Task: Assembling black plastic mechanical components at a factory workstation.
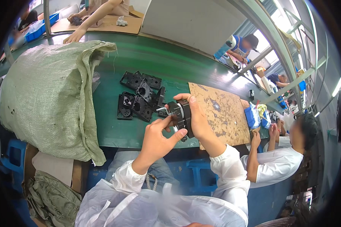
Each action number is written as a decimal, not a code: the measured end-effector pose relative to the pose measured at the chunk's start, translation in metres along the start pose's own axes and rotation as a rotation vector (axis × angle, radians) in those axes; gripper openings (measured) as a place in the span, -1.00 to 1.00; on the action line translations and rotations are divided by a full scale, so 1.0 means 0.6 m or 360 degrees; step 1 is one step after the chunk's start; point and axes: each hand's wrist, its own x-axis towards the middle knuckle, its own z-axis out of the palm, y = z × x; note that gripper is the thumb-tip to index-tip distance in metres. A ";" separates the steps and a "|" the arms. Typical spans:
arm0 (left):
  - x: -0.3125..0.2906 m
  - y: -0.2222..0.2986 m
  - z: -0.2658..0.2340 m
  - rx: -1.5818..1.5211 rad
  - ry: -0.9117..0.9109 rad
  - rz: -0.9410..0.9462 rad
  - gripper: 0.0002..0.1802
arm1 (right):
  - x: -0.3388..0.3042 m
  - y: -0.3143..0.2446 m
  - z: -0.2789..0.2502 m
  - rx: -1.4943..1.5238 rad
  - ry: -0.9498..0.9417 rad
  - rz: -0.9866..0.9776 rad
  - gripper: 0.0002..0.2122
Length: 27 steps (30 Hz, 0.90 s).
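Note:
In front of my body, above the table's near edge, I hold a black plastic assembly (182, 117) with a toothed-looking rim and a bent metal crank (163, 109) sticking out on its left. My right hand (197, 119) is wrapped round its right side, fingers over the top. My left hand (158, 139) grips it from the lower left, thumb against its lower edge and fingers near the crank. Part of the assembly is hidden behind my fingers. Just beyond lies a loose pile of black plastic housings (142, 96) with round holes.
A large pale green woven sack (51, 98) stands on the green table (119, 133) at the left. On the right lies a stained brown board (221, 113). A co-worker in white (276, 166) sits at the right; another person's arm (96, 17) reaches in across the table.

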 end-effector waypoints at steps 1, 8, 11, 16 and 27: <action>0.000 0.000 -0.001 0.0001 0.0009 0.0001 -0.56 | 0.000 0.002 0.002 -0.0002 -0.0009 0.0000 -0.57; 0.008 -0.016 -0.015 0.0010 -0.0198 -0.0053 -0.60 | -0.003 0.021 -0.002 -0.0200 0.0025 -0.0185 -0.56; 0.013 -0.033 -0.014 -0.0094 -0.0289 -0.0060 -0.59 | -0.003 0.023 -0.003 -0.0432 0.0046 -0.0260 -0.54; 0.012 -0.042 -0.014 -0.0003 -0.0252 0.0213 -0.50 | 0.004 0.020 0.014 -0.0773 0.0099 -0.0564 -0.52; 0.015 -0.039 -0.028 -0.0311 -0.0015 0.0125 -0.58 | 0.026 -0.001 -0.024 0.0077 -0.0224 -0.0037 -0.62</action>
